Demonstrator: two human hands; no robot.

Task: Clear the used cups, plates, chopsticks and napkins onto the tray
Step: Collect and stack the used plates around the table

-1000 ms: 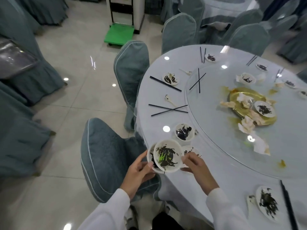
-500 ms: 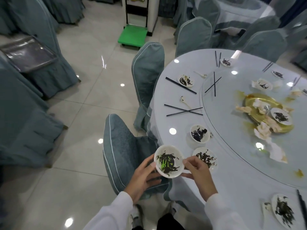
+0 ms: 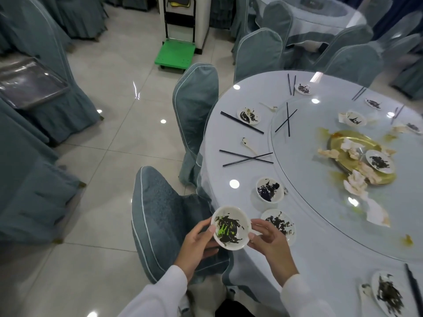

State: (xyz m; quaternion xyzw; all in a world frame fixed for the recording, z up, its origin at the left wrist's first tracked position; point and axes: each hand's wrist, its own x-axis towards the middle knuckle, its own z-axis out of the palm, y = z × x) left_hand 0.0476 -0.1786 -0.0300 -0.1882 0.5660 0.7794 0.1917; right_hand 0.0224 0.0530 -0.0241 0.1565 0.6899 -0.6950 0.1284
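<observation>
Worktop (image 3: pixel 229 138), round and cloth-covered, fills the right of your view, with a glass turntable (image 3: pixel 320 216) on its middle. Chair (image 3: pixel 160 216) in a grey-green cover stands just beside the near edge, below your hands. Tray (image 3: pixel 29 85), metal and wrapped in clear film, lies on a covered chair at far left, well apart from the worktop. Gold platter (image 3: pixel 343 154) sits on the turntable with crumpled napkins (image 3: pixel 356 181) around and on it. Crossed black chopsticks (image 3: pixel 246 158) lie on the cloth near the turntable rim. Two soiled dishes remain near you: a bowl (image 3: pixel 269 189) and a plate (image 3: pixel 280 223), the plate just beside your right hand.

You hold a small white bowl (image 3: pixel 230 228), smeared black and green, off the worktop edge above the chair. Your left hand (image 3: pixel 198 243) grips its left rim, thumb on top and fingers curled beneath. Your right hand (image 3: pixel 270 241) pinches the right rim with thumb and fingertips.
</observation>
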